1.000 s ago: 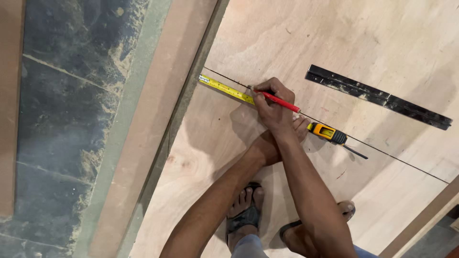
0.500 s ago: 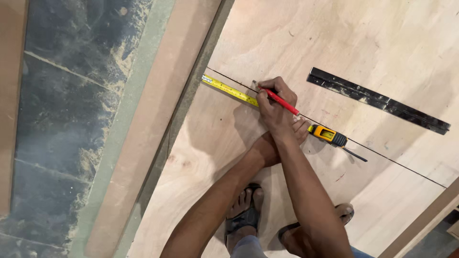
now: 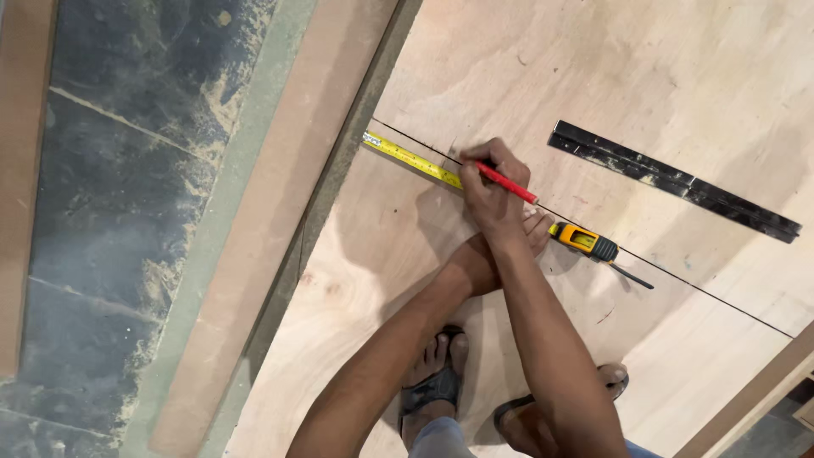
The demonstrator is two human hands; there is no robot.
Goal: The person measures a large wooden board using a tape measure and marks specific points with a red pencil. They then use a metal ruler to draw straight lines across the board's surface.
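My right hand (image 3: 490,191) grips a red pencil (image 3: 507,182), its tip down on the plywood sheet (image 3: 644,68) beside the yellow tape blade (image 3: 411,158). The blade runs from the sheet's left edge along a thin dark line (image 3: 721,303) to the yellow and black tape measure case (image 3: 583,241). My left hand (image 3: 496,250) lies under my right forearm, crossed beneath it, and presses flat on the tape next to the case. Most of the left hand is hidden.
A long black metal hinge strip (image 3: 674,181) lies on the plywood past the line. My feet in dark sandals (image 3: 434,382) stand on the sheet. Left of the sheet are wooden boards (image 3: 254,229) and a dark, dusty stone floor (image 3: 110,195).
The right hand with the pencil has slid slightly right along the tape. The left hand and tape case stay in place.
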